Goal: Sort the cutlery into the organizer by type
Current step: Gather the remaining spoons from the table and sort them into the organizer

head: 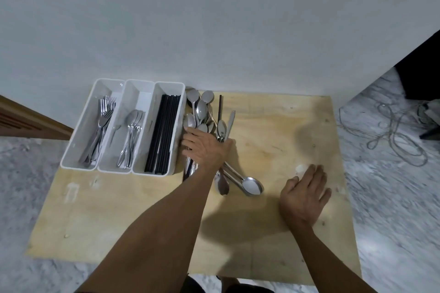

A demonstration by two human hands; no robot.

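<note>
Dim, even light; soft shadows, blurred floor (392, 197), wide-angle bending at edges.

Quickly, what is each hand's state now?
Left hand: on the loose pile of steel spoons; grip cannot be told.
Right hand: open, holding nothing.

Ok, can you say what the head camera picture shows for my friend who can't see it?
A person's left hand rests on a pile of spoons beside a white organizer holding forks, more spoons and black chopsticks in separate slots. The right hand lies flat on the wooden board.
</note>
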